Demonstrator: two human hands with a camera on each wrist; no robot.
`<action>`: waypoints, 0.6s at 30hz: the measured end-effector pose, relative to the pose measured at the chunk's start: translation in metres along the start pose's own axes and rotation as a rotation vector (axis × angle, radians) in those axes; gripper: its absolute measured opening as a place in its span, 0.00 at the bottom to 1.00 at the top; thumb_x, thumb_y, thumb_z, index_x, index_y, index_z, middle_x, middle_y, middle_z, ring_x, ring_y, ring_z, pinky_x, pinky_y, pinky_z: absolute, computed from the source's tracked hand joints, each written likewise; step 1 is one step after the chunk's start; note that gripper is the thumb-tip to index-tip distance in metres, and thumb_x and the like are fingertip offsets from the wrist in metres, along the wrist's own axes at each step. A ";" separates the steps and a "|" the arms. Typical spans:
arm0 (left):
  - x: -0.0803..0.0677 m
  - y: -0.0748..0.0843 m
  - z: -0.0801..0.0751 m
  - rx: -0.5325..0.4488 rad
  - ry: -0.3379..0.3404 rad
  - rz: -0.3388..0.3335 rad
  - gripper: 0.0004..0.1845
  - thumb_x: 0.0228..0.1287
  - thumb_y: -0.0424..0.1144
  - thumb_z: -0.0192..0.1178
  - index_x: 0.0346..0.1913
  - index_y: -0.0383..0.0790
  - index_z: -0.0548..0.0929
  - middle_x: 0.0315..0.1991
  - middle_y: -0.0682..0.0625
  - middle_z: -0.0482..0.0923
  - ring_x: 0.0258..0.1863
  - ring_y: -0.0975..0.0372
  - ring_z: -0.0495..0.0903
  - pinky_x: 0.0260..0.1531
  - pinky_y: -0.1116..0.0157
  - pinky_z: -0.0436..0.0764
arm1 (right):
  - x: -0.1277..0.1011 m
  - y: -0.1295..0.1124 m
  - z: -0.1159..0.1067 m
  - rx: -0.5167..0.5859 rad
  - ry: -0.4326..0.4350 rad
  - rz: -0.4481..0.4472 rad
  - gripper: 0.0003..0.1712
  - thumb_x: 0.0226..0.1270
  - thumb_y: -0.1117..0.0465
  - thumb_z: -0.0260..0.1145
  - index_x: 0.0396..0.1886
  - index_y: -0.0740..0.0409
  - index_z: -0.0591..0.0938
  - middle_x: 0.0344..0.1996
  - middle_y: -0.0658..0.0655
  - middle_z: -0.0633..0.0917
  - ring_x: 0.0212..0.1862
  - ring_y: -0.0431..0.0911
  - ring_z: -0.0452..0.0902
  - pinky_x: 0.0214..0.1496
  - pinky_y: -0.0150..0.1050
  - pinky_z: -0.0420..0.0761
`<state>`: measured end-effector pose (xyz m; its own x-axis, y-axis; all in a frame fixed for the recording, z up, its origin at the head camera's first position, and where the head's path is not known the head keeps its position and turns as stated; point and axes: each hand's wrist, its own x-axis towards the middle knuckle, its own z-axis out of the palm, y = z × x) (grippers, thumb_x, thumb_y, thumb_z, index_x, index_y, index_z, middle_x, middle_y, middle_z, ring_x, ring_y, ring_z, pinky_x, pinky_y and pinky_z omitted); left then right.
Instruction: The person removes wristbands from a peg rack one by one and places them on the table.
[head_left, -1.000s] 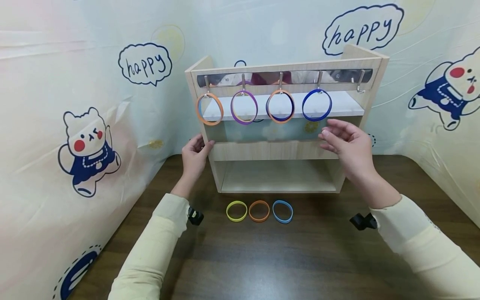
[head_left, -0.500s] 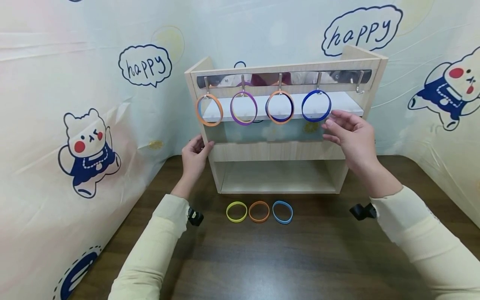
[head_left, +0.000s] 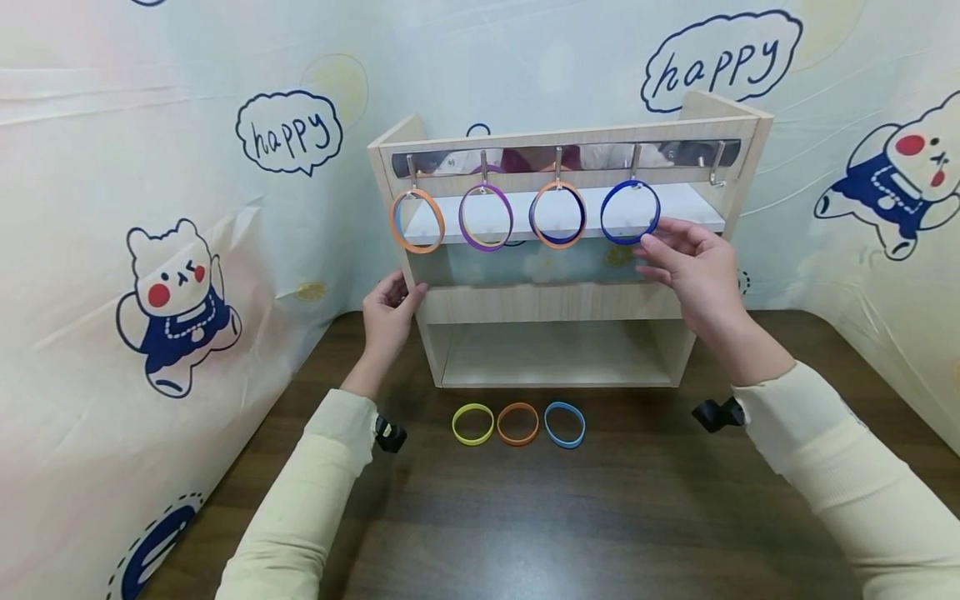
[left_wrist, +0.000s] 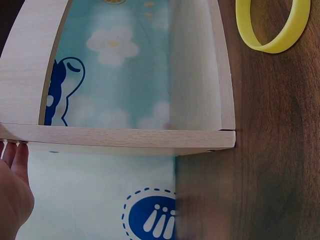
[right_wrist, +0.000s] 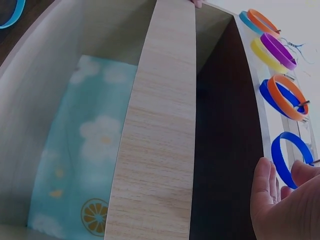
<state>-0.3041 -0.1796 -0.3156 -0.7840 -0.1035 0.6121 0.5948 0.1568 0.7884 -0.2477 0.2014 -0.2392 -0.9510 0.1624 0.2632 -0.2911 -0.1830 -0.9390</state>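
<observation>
A dark blue silicone wristband [head_left: 630,212] hangs from the fourth hook of a wooden rack [head_left: 551,304]. My right hand [head_left: 693,267] pinches its lower right edge between thumb and fingers; the right wrist view shows the band [right_wrist: 286,162] running between them. At the rack's left side my left hand [head_left: 388,312] grips the side panel, thumb on the front edge, fingers along the outside. On the other hooks hang an orange wristband [head_left: 418,247] with a light blue one behind, a purple wristband [head_left: 487,244] with a yellow one, and another orange wristband [head_left: 558,242] with a dark blue one.
On the dark wooden table [head_left: 480,517], a yellow wristband [head_left: 456,432], an orange wristband [head_left: 501,432] and a light blue wristband [head_left: 550,432] lie in a row before the rack. A bare hook [head_left: 717,164] is at the far right. Printed cloth [head_left: 187,50] surrounds the table.
My right hand has moved up and over to the hanging dark blue wristband and taken its lower edge. My left hand stays on the rack's side panel.
</observation>
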 end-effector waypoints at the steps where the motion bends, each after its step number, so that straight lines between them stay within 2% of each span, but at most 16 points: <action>1: 0.000 0.000 0.000 0.000 0.000 -0.001 0.19 0.63 0.30 0.65 0.56 0.27 0.79 0.50 0.37 0.82 0.44 0.61 0.82 0.43 0.69 0.80 | 0.000 0.000 0.000 0.008 -0.001 0.002 0.27 0.58 0.60 0.73 0.56 0.64 0.77 0.40 0.55 0.83 0.38 0.43 0.84 0.40 0.34 0.82; 18: 0.000 -0.001 -0.001 0.000 -0.004 -0.007 0.19 0.63 0.31 0.65 0.56 0.27 0.80 0.50 0.38 0.82 0.45 0.60 0.82 0.42 0.69 0.80 | 0.000 -0.004 0.003 0.093 0.000 0.014 0.23 0.59 0.63 0.72 0.52 0.67 0.75 0.43 0.58 0.84 0.36 0.43 0.85 0.39 0.35 0.82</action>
<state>-0.3046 -0.1803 -0.3157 -0.7890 -0.1006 0.6061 0.5891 0.1565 0.7928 -0.2466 0.1989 -0.2344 -0.9549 0.1595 0.2504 -0.2865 -0.2745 -0.9179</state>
